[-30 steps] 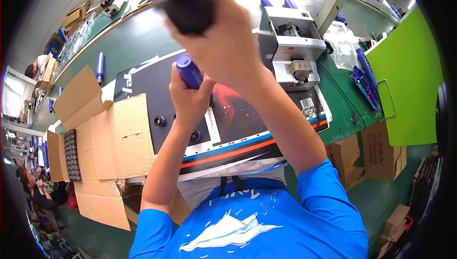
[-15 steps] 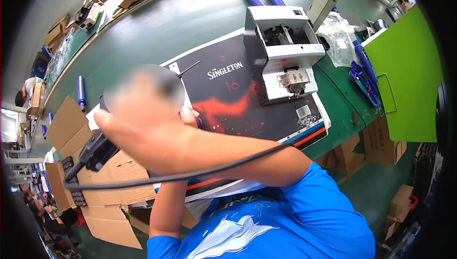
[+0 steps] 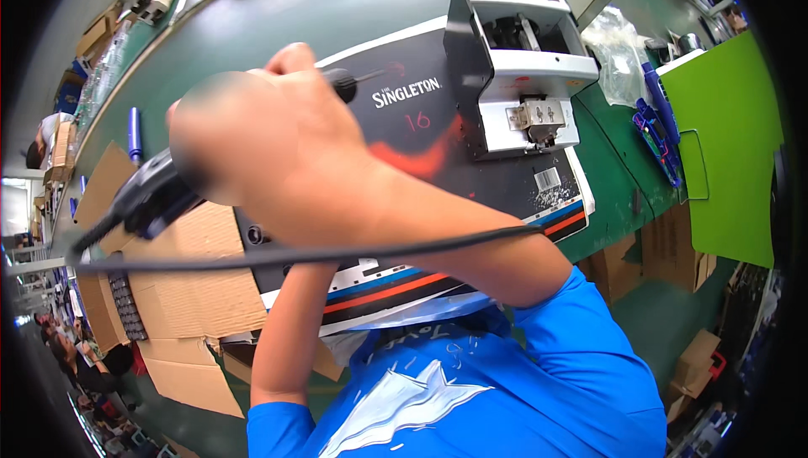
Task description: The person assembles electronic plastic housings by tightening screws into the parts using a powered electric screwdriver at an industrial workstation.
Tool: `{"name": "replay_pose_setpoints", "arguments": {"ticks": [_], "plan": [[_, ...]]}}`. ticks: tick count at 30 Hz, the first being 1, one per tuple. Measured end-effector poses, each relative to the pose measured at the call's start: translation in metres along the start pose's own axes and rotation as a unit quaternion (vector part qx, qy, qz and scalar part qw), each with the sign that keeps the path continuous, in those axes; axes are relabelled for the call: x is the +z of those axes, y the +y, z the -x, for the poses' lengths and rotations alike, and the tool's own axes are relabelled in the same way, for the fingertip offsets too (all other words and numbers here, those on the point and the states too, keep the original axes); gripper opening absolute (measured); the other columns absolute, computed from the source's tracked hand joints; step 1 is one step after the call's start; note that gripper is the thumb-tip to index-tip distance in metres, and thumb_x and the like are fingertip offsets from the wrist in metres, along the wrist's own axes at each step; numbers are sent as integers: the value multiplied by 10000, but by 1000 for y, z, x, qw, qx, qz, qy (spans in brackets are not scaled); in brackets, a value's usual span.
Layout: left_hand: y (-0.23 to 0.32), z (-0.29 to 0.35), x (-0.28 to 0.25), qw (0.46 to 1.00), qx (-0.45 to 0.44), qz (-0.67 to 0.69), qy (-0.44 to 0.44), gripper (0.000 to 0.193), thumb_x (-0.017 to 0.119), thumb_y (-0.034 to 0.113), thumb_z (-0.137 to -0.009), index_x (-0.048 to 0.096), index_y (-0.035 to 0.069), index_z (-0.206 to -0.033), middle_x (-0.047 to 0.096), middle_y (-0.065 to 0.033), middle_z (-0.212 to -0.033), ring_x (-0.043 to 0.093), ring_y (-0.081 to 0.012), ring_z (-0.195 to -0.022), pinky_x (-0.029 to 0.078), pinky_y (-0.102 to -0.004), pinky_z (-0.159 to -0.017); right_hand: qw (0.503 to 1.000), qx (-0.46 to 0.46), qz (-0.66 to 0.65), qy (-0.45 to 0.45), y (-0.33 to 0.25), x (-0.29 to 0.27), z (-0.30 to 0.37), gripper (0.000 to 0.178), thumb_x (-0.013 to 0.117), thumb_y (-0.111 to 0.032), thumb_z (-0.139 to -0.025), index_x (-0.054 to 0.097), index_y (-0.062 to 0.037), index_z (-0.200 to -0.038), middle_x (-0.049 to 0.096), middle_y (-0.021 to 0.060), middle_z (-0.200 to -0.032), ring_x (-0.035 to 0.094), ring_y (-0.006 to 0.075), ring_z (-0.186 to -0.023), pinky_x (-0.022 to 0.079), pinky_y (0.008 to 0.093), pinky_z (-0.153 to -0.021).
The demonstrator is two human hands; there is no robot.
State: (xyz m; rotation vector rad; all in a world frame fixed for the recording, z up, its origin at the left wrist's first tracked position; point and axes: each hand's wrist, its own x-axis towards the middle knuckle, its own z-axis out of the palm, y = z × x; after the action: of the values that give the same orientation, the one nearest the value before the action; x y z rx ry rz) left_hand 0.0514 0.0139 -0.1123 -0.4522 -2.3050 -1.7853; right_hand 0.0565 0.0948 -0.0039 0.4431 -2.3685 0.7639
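My right hand (image 3: 316, 125) is closed around a black electric screwdriver (image 3: 164, 193), raised over the mat. The thin bit at the chuck (image 3: 341, 85) points away from me to the right, touching nothing that I can make out. From the tool's tail, a black cable (image 3: 379, 249) crosses in front of my right forearm. My left forearm (image 3: 295, 323) reaches up underneath the right one, which hides my left hand and anything in it. A dark printed mat (image 3: 497, 193) lies below, and a blurred patch covers part of my right hand.
A white machine (image 3: 539, 62) with an open top bay stands on the mat's right. Left lie cardboard flaps (image 3: 202, 281) and a purple cylinder (image 3: 135, 134). Purple housings (image 3: 659, 142), a plastic bag (image 3: 614, 54) and a green panel (image 3: 724, 138) are at the right.
My right hand has lifted the screwdriver away from my left hand, farther over the mat. My left fingertips, seen before by a purple part, are now hidden. The view has shifted slightly.
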Motion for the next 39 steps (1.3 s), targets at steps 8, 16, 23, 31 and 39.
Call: {"name": "replay_pose_setpoints", "arguments": {"ticks": [8,16,23,31,39], "plan": [[16,-14,9,991,27,121,-54,184,684,140,-836,578,6,-903,612,-43,-720,614,-112,-591,498,-257,-564,860,164,-288,388,36,-40,-7,302,749,-99,-739,606,5,-984,665,124,-796,658,228,-760,503,396,-641],[-13,-74,14,963,-163,104,-185,412,659,218,-884,412,16,-1144,541,-84,-819,616,-172,-534,521,-315,-469,736,212,-467,442,38,-153,168,351,565,-53,-882,450,-46,-1213,453,41,-714,465,125,-505,462,284,-480],[-46,-172,10,937,-270,17,-222,604,685,164,-816,395,-42,-1304,586,-124,-959,664,-225,-700,573,-337,-604,621,468,-402,483,34,-113,274,482,598,-15,-859,349,-20,-1271,502,62,-746,532,143,-519,493,310,-447],[-66,-192,-20,911,11,-392,-130,578,664,162,-761,535,35,-1309,463,-260,-1289,529,-395,-1158,429,-404,-1008,669,488,-369,422,42,-122,274,431,587,22,-825,375,26,-1200,522,68,-705,522,157,-476,485,320,-425],[-31,-187,89,845,314,-395,-178,371,610,58,-769,624,32,-1139,517,-207,-1272,470,-362,-1229,392,-459,-1002,667,491,-359,431,44,-116,274,470,579,44,-816,349,66,-1225,534,88,-703,542,157,-475,497,311,-416]]}}
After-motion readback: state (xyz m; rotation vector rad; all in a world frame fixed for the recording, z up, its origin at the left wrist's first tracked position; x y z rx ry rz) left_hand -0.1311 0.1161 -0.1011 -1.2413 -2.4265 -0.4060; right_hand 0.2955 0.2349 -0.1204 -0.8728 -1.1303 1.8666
